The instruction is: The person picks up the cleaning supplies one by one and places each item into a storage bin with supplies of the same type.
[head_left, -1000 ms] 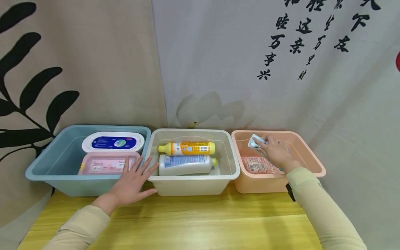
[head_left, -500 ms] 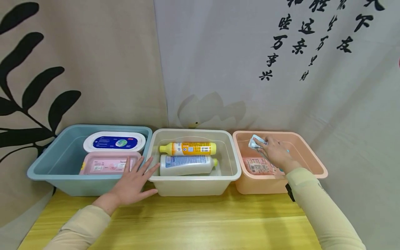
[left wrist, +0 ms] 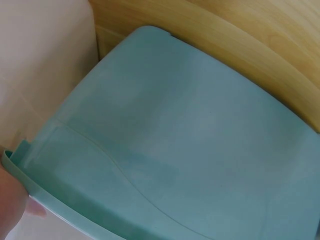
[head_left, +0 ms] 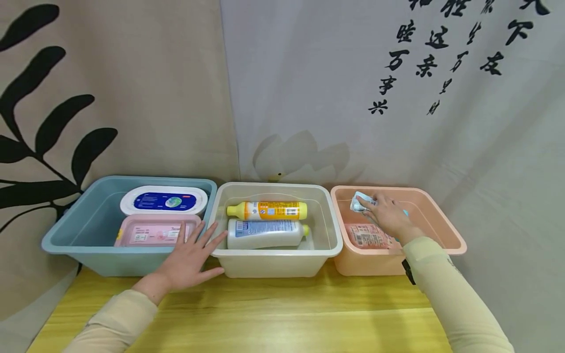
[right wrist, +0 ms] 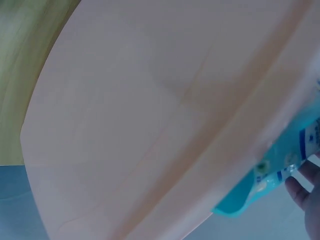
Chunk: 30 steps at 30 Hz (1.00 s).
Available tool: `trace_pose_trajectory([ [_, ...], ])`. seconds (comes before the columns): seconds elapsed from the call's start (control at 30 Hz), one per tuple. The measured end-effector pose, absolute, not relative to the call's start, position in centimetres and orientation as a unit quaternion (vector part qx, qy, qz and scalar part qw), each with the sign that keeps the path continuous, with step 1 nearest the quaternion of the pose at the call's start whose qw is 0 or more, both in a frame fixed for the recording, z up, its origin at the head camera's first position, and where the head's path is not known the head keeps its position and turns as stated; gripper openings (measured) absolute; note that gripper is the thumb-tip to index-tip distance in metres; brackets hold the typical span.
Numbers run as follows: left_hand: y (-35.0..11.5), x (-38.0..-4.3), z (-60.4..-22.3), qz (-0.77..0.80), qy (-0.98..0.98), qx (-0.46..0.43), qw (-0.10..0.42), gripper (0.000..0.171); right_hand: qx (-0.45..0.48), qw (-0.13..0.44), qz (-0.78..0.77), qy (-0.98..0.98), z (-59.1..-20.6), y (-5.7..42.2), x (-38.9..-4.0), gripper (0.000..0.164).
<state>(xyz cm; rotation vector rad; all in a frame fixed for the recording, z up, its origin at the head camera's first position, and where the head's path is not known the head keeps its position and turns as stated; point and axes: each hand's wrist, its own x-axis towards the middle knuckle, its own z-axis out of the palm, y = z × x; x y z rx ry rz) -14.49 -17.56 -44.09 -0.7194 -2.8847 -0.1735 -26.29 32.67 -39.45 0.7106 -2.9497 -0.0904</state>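
My left hand (head_left: 187, 262) is spread, fingers straight, at the front right corner of the blue bin (head_left: 66, 247). Its fingertips overlap the pink-lidded box (head_left: 150, 236) in that bin, and the thumb points toward the white bin (head_left: 273, 264). In the left wrist view, a bit of the hand (left wrist: 11, 202) shows at the bin's rim. Over the peach bin (head_left: 434, 220), my right hand (head_left: 390, 218) grips a turquoise-and-white printed soft packet (head_left: 358, 202). The right wrist view shows the fingers on the packet (right wrist: 280, 172), mostly hidden behind the bin's wall. A pink printed packet (head_left: 368, 235) lies below the hand.
Behind the pink box lies a white oval pack with a blue label (head_left: 163, 200). The white bin holds a yellow bottle (head_left: 269, 211) and a white bottle (head_left: 265, 234), both lying down. All three bins stand side by side on a wooden table (head_left: 265, 314) before a printed curtain (head_left: 300, 88).
The whole head view has shifted slightly, so the bins appear a little farther right. Both hands keep nearly the same pose and place.
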Motion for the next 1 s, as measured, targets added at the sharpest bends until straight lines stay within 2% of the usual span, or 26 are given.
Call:
trace_pose_trajectory([
  [0.27, -17.33, -14.35, -43.95, -0.055, -0.967, -0.238, 0.071, 0.081, 0.234, 0.05, -0.061, -0.969, -39.61, 32.91, -25.82, 0.053],
  [0.53, -17.29, -14.25, -43.95, -0.054, -0.967, -0.239, 0.071, 0.081, 0.191, -0.014, -0.061, -0.98, -39.27, 32.88, -25.38, 0.054],
  [0.73, -17.41, -14.21, -43.98, -0.053, -0.965, -0.244, 0.084, 0.08, 0.182, 0.0, -0.061, -0.981, -39.41, 32.87, -25.55, 0.054],
  [1.0, -17.42, -14.36, -43.77, -0.054, -0.967, -0.237, 0.074, 0.08, 0.188, 0.002, -0.064, -0.98, -39.42, 32.84, -25.75, 0.056],
])
